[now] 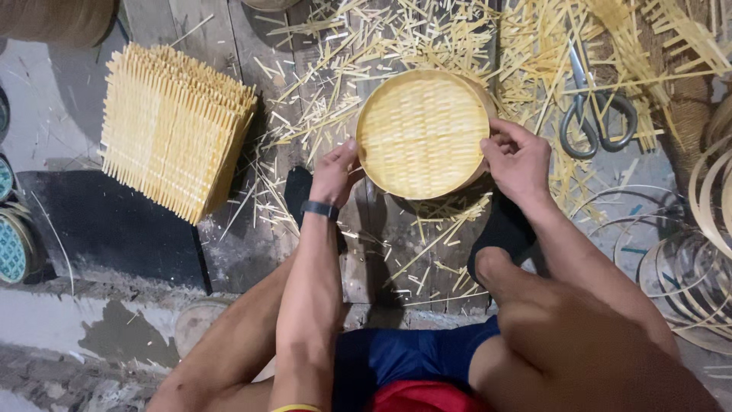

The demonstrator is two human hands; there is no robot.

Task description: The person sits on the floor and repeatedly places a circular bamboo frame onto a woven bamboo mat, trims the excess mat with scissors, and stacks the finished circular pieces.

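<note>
Between my knees, on the plank floor [252,46], sits the round woven tray [422,133], face up, near the middle of the boards. My left hand [334,174] presses against its left rim, thumb up on the edge, fingers curled behind the wall. My right hand [518,159] clamps the right rim, thumb and fingers pinching the band. Both grips are closed on the tray, one on each side, which I judge keeps it from turning or sliding while the rim is squeezed to shape. A dark band [319,209] circles my left wrist.

Toward the left edge of the boards lies a stack of square woven mats [175,126], their strip ends sticking out like a fringe, well apart from the tray. Near the far right, scissors [593,114] rest on a heap of cut strips [534,53], just beside my right hand, within easy reach. Offcuts are scattered all over the planks around the tray. At the right edge lie thin bent hoops [679,259], loosely overlapping.

Left of the planks the floor is rough concrete, with a black sheet [107,229] below the mats and round patterned lids [11,248] at the far left edge. The boards are worn, grey and gapped.
</note>
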